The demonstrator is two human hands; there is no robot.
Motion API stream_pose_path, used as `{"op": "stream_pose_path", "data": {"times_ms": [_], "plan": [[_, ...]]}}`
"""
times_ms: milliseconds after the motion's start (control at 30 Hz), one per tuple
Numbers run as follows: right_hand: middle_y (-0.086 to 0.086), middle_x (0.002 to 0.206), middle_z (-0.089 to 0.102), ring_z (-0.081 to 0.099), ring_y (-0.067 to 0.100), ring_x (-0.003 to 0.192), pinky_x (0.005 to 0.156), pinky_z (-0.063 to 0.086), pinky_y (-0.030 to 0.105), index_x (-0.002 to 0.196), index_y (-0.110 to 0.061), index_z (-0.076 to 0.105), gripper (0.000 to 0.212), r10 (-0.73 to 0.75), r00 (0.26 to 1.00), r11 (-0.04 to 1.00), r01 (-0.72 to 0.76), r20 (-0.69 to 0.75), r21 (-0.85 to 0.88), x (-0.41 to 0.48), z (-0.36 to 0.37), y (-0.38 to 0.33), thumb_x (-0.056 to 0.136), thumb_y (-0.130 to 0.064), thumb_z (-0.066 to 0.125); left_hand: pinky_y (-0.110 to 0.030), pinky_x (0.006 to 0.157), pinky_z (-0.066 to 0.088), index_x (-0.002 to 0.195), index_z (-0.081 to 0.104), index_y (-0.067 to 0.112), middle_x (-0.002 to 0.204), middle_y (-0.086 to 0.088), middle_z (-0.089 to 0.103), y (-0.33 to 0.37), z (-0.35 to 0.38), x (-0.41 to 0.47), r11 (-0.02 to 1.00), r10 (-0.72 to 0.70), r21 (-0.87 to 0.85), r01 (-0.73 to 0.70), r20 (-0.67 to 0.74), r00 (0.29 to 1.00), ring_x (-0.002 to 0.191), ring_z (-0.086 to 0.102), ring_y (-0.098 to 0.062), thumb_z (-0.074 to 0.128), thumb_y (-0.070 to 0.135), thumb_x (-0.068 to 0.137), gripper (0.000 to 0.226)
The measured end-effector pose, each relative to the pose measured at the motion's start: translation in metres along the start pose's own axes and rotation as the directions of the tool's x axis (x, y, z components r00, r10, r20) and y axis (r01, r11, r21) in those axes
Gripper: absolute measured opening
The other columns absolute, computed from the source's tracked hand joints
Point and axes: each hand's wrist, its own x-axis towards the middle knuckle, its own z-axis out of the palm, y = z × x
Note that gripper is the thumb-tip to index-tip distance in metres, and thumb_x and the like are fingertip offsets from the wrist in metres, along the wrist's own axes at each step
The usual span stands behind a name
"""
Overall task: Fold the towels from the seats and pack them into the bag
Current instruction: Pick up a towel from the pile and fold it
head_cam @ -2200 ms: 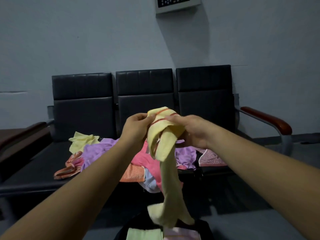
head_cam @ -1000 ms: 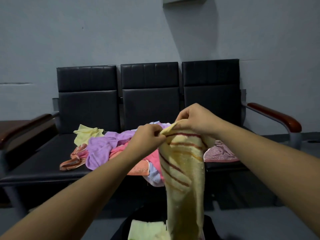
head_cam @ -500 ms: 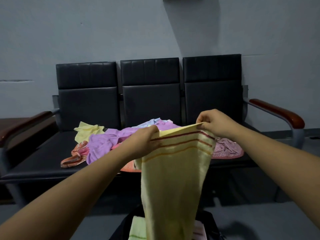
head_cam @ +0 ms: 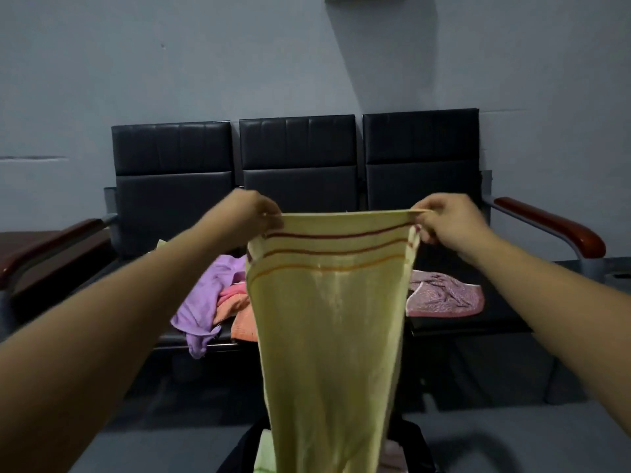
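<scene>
A: Two corners pinched, one per hand. Why so wide apart?

B: To pull the top hem taut. The left hand (head_cam: 254, 213) and right hand (head_cam: 444, 220) each have their fingers (head_cam: 431, 216) clamped on a top corner of the yellow towel (head_cam: 327, 319). The striped edge runs straight between the fingers, and the rest hangs flat below them.

A: Where does it end up?

B: Straight down from the fingers, over the dark bag (head_cam: 411, 445) on the floor (head_cam: 512, 438), where a pale folded towel (head_cam: 264, 452) lies inside. Its lower end is cut off from view, so I cannot tell whether it touches.

A: What remains?

B: Beyond the fingers, on the seats (head_cam: 300, 165), a purple towel (head_cam: 208, 302), an orange towel (head_cam: 243, 320) and a pink patterned towel (head_cam: 444, 295) lie crumpled. I'd judge this one is spread for its first fold, with the task partly done.
</scene>
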Motion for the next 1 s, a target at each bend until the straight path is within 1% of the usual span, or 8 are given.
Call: {"op": "stream_pose_path", "data": {"times_ms": [100, 267, 400, 500, 667, 833, 967, 1000], "plan": [[0.009, 0.071, 0.063, 0.053, 0.003, 0.046, 0.051, 0.050, 0.016, 0.101, 0.002, 0.069, 0.010, 0.044, 0.998, 0.961, -0.028, -0.052, 0.277, 0.009, -0.010, -0.013, 0.094, 0.004, 0.062, -0.030, 0.078, 0.046, 0.113, 0.074, 0.016, 0.100, -0.001, 0.070, -0.009, -0.015, 0.015, 0.995, -0.018, 0.098, 0.016, 0.021, 1.000, 0.085, 0.060, -0.017, 0.061, 0.024, 0.098, 0.021], [0.007, 0.072, 0.065, 0.055, 0.008, 0.051, 0.052, 0.049, 0.020, 0.098, -0.001, 0.069, 0.013, 0.150, 0.986, 0.944, -0.123, -0.068, 0.305, 0.012, -0.013, -0.005, 0.088, -0.007, 0.075, -0.031, 0.075, 0.055, 0.107, 0.074, 0.014, 0.090, -0.003, 0.071, -0.027, -0.011, 0.009, 0.967, -0.077, 0.253, 0.025, 0.199, 0.977, 0.082, 0.068, -0.022, 0.059, 0.026, 0.098, 0.021], [0.009, 0.075, 0.065, 0.060, 0.006, 0.049, 0.051, 0.052, 0.019, 0.108, 0.006, 0.066, 0.021, 0.252, 0.964, 0.925, -0.216, -0.080, 0.314, 0.014, -0.008, 0.014, 0.091, -0.006, 0.072, -0.020, 0.057, 0.056, 0.107, 0.066, 0.015, 0.091, -0.007, 0.070, -0.037, 0.006, -0.004, 0.971, -0.108, -0.185, 0.152, 0.225, 0.968, 0.072, 0.072, -0.017, 0.064, 0.013, 0.096, 0.012], [0.010, 0.081, 0.066, 0.062, 0.012, 0.061, 0.060, 0.055, 0.022, 0.111, 0.002, 0.066, 0.015, 0.282, 0.958, 0.910, -0.252, -0.046, 0.329, 0.014, -0.007, 0.012, 0.097, -0.004, 0.063, -0.024, 0.060, 0.058, 0.113, 0.061, 0.013, 0.092, -0.018, 0.065, -0.031, 0.003, -0.012, 0.733, -0.078, -0.654, 0.187, 0.192, 0.978, 0.076, 0.069, -0.024, 0.061, 0.007, 0.097, 0.017], [0.007, 0.086, 0.064, 0.061, 0.011, 0.057, 0.053, 0.053, 0.020, 0.110, -0.014, 0.063, 0.018, 0.195, 0.968, 0.953, -0.149, -0.160, 0.265, 0.017, -0.005, -0.004, 0.097, -0.003, 0.061, -0.022, 0.076, 0.059, 0.112, 0.068, 0.003, 0.104, -0.015, 0.073, -0.014, -0.011, -0.013, 0.520, 0.076, -0.840, 0.156, 0.227, 0.971, 0.095, 0.071, -0.023, 0.057, 0.001, 0.097, 0.019], [0.011, 0.081, 0.068, 0.063, 0.012, 0.056, 0.056, 0.053, 0.021, 0.088, -0.012, 0.070, 0.024, 0.089, 0.996, 0.969, -0.086, -0.004, 0.232, 0.006, 0.009, -0.033, 0.095, 0.005, 0.054, -0.023, 0.079, 0.060, 0.112, 0.071, 0.011, 0.099, -0.004, 0.078, 0.005, -0.016, -0.007, 0.802, 0.160, -0.597, -0.019, 0.184, 0.970, 0.090, 0.075, -0.013, 0.068, 0.012, 0.093, 0.019], [0.017, 0.081, 0.071, 0.069, 0.021, 0.069, 0.067, 0.057, 0.027, 0.092, -0.006, 0.072, 0.006, -0.107, 0.954, 0.935, 0.001, 0.282, 0.354, -0.018, 0.032, -0.064, 0.093, -0.011, 0.069, -0.012, 0.061, 0.052, 0.101, 0.074, 0.015, 0.086, 0.002, 0.075, 0.029, -0.012, -0.005, 0.864, 0.121, -0.498, -0.078, 0.053, 0.991, 0.071, 0.071, -0.002, 0.067, 0.025, 0.094, 0.014], [0.016, 0.082, 0.073, 0.070, 0.021, 0.071, 0.068, 0.058, 0.027, 0.095, -0.005, 0.073, 0.016, -0.162, 0.929, 0.940, 0.043, 0.332, 0.337, -0.024, 0.037, -0.070, 0.091, -0.020, 0.074, -0.012, 0.058, 0.050, 0.100, 0.074, 0.016, 0.083, 0.003, 0.073, 0.033, -0.011, -0.004, 0.871, 0.113, -0.483, -0.091, 0.018, 0.993, 0.067, 0.068, 0.001, 0.067, 0.028, 0.094, 0.015]]}}
